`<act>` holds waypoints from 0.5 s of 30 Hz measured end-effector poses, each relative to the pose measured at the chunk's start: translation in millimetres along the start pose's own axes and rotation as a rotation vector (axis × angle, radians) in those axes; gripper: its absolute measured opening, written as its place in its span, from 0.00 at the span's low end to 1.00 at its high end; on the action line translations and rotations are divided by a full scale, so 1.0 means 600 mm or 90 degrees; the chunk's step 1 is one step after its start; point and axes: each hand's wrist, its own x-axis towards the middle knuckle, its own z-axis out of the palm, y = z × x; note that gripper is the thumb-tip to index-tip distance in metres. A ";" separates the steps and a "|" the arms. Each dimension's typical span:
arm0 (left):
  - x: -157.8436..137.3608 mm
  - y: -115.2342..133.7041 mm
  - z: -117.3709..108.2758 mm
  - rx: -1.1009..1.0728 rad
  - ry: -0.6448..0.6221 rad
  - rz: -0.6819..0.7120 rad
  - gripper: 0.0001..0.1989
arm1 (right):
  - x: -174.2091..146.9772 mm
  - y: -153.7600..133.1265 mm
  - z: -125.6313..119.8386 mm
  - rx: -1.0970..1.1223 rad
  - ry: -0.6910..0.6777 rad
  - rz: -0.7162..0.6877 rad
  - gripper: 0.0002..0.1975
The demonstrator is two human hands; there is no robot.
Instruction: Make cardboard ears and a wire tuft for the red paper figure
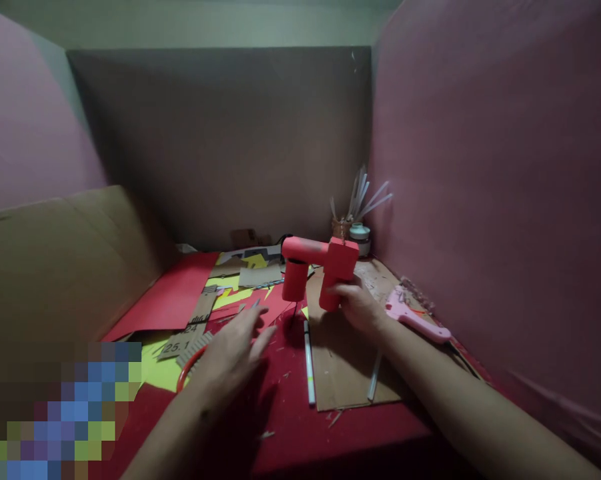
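My right hand [361,305] grips the upright box-shaped part of a red paper model [341,260], holding it over the cardboard sheet. A red tube runs left from its top to a shorter red cylinder [295,280] that hangs down, with a thin dark piece below it. My left hand [237,343] is apart from the model, fingers spread, above the red tabletop near paper scraps. Partly hidden by my left forearm is a curved red-orange handle [187,367]. A white pen-like stick [309,363] lies along the cardboard's left edge.
A pink glue gun [420,321] lies right of the cardboard sheet [340,373], near a glue stick [375,377]. A cup of sticks [341,227] and a lidded jar [360,239] stand behind. Red sheet [175,293] and yellow scraps cover the left. Walls enclose the table.
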 end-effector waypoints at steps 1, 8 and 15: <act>0.015 0.013 0.007 -0.081 -0.009 0.012 0.23 | -0.002 -0.002 0.003 0.000 -0.007 -0.001 0.10; 0.130 0.035 0.059 -0.432 0.027 0.013 0.26 | -0.015 -0.008 0.021 -0.047 -0.044 0.026 0.13; 0.146 0.034 0.065 -0.501 0.012 -0.015 0.23 | -0.032 -0.028 0.039 -0.119 -0.122 0.075 0.14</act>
